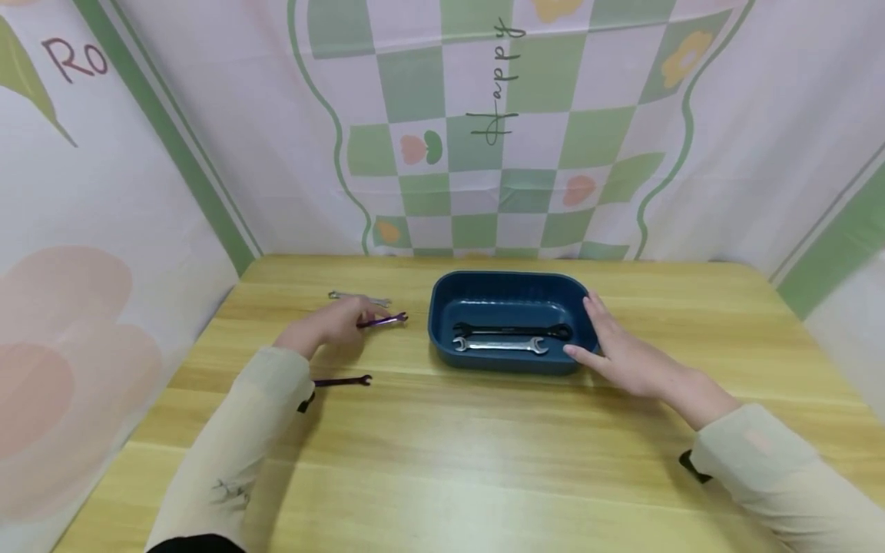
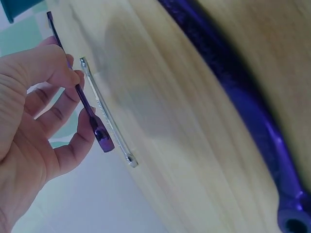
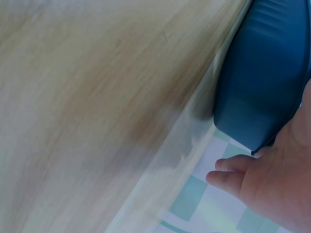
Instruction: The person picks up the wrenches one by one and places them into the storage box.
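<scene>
Between thumb and fingers, my left hand [image 1: 337, 321] pinches a purple wrench [image 2: 83, 99], held just over the tabletop at the left. Right beside it lies a thin silver wrench [image 2: 111, 119], partly behind the hand in the head view. Another purple wrench [image 1: 346, 381] lies nearer me, its rear end hidden by the left sleeve. My right hand [image 1: 632, 361] rests against the right end of a dark blue box [image 1: 512, 363], thumb at the near rim and fingers stretched along the side. Inside the box are a black wrench [image 1: 512, 331] and a silver open-ended wrench [image 1: 499, 346].
The wooden table [image 1: 442, 453] ends at the back against a hanging cloth [image 1: 477, 184] with a green check print. More printed cloth [image 1: 124, 230] hangs along the left side. The box stands toward the back, right of the loose wrenches.
</scene>
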`<state>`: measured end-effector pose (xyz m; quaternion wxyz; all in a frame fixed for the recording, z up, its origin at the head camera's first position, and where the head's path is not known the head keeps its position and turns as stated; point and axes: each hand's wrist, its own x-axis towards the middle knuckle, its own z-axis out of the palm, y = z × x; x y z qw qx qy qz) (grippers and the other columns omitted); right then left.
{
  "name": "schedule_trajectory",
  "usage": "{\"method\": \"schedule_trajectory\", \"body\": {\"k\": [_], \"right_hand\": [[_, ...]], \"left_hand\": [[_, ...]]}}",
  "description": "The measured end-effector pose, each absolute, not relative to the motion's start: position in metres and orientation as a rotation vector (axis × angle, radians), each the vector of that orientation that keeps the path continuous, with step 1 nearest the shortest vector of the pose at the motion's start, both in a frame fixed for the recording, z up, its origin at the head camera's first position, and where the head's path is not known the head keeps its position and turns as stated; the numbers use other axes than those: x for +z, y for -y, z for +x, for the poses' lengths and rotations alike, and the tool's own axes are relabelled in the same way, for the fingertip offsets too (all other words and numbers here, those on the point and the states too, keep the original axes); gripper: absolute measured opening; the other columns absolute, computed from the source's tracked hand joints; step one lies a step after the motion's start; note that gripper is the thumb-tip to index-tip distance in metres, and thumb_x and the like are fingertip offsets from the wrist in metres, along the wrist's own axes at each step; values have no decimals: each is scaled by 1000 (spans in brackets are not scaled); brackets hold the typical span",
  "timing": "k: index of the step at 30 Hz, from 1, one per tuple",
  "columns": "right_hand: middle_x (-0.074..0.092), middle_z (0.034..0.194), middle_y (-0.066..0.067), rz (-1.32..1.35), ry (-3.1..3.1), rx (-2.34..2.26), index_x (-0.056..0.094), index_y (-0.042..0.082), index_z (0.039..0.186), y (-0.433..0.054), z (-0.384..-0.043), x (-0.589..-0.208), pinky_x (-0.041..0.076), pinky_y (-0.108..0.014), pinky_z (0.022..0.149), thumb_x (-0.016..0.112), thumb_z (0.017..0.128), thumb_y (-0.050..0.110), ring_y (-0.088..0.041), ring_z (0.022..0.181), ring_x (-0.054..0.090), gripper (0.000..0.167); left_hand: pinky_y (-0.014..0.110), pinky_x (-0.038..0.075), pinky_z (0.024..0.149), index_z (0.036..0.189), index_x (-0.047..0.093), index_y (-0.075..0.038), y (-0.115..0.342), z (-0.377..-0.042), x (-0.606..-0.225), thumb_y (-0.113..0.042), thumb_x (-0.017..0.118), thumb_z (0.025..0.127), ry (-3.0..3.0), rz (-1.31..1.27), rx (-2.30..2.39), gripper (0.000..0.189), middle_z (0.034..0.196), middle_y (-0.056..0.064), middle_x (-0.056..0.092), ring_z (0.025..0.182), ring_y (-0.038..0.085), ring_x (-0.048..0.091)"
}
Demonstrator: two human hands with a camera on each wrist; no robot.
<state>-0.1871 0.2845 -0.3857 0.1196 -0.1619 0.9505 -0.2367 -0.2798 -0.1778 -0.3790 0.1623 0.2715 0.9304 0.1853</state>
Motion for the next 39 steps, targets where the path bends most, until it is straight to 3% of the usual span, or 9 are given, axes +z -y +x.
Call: {"method": "schedule_trajectory", "body": {"k": [3, 9, 16, 20, 29, 39], "right_hand": [[-24, 166, -12, -476, -2778, -687, -17, 5, 161, -284, -187, -385, 17, -70, 113, 45, 105, 58, -52, 150, 5, 99], [-24, 166, -12, -485, -2778, -691, -16, 5, 161, -285, -188, -386, 17, -70, 114, 45, 105, 59, -52, 150, 4, 99], [-24, 166, -12, -480, -2777, -691, -17, 5, 161, -286, -189, -387, 15, -69, 115, 45, 104, 59, -50, 151, 2, 100], [-24, 166, -13, -484, -2779, -688, -16, 5, 161, -285, -189, -385, 16, -69, 115, 46, 104, 58, -50, 151, 2, 100], [-21, 167, -17, -505, -2779, -672, -12, -1, 161, -284, -189, -384, 15, -68, 115, 47, 105, 56, -49, 151, 0, 99], [-22, 167, -16, -499, -2775, -672, -13, 1, 161, -284, -189, -384, 15, -69, 115, 47, 105, 57, -50, 151, 0, 100]], "left_hand": [[37, 52, 80, 139, 65, -6, 177, -281, -375, 23, 55, 73, -2653, 763, 516, 72, 132, 18, 62, 97, 27, 59], [43, 53, 85, 137, 64, -1, 176, -287, -366, 15, 66, 86, -2661, 897, 483, 54, 116, 18, 66, 97, 30, 62], [44, 52, 87, 132, 69, -3, 176, -288, -355, 8, 68, 92, -2676, 971, 458, 42, 117, 16, 68, 99, 28, 63], [45, 52, 88, 131, 70, -3, 175, -289, -351, 8, 69, 90, -2684, 970, 454, 43, 117, 16, 68, 102, 30, 63], [41, 52, 85, 138, 65, -6, 171, -289, -335, 22, 61, 80, -2646, 851, 493, 65, 121, 15, 66, 104, 31, 62], [42, 51, 87, 139, 65, -9, 166, -287, -326, 21, 60, 82, -2641, 869, 464, 65, 120, 13, 66, 103, 30, 60]]}}
